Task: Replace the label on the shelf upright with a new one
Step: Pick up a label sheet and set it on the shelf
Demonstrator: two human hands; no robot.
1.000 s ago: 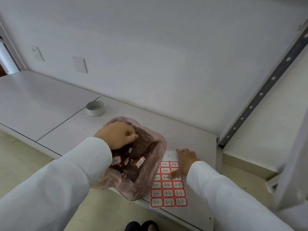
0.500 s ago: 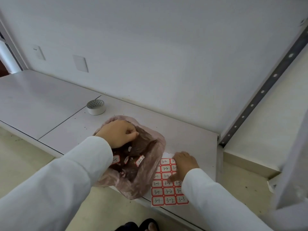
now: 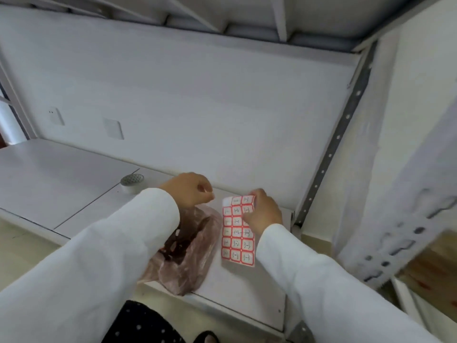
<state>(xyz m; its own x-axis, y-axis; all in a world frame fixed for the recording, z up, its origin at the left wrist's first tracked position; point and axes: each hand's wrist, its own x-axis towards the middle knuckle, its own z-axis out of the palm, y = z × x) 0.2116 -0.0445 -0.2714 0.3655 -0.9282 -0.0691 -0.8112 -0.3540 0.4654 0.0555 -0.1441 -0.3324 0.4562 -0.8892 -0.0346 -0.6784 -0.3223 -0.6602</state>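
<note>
My right hand (image 3: 263,212) grips the upper right edge of a sheet of red-bordered labels (image 3: 236,231), lifted off the white shelf board (image 3: 237,288) and hanging on its near end. My left hand (image 3: 191,190) hovers above a pinkish plastic bag (image 3: 190,253) with its fingers curled; nothing shows in it. The bag lies slumped on the board with dark contents and scraps of old labels inside. A grey perforated shelf upright (image 3: 338,134) runs diagonally at the right. A nearer upright (image 3: 395,246), blurred, stands at the far right.
A roll of tape (image 3: 131,183) sits on the shelf board behind my left arm. Two wall plates (image 3: 112,128) are on the back wall. An upper shelf (image 3: 222,18) spans overhead. My feet show below the board's front edge.
My left hand came out of the bag and rose above it. My right hand picked the label sheet up off the board. The view tilted upward.
</note>
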